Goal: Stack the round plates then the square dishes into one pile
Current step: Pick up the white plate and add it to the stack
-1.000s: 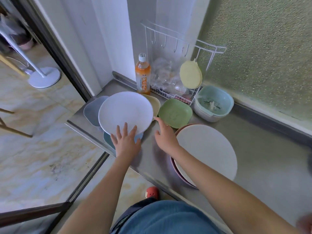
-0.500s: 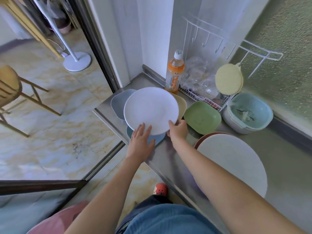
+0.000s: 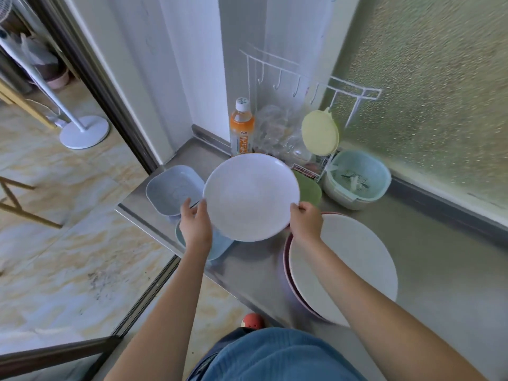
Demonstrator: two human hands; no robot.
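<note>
A white round plate is held up above the steel counter, tilted slightly. My left hand grips its left rim and my right hand grips its right rim. Below it to the right lies a larger cream round plate on a dark red one. A grey-blue square dish sits at the counter's left corner. A light blue dish lies under my left wrist. A green square dish peeks out behind the white plate.
An orange drink bottle stands in the corner by a white wire rack with a yellow lid hanging on it. A pale blue basin sits by the frosted window. The counter edge drops to a tiled floor.
Both hands took hold of the white plate's rims and lifted it off the dishes, carrying it to the right. The light blue dish beneath is uncovered.
</note>
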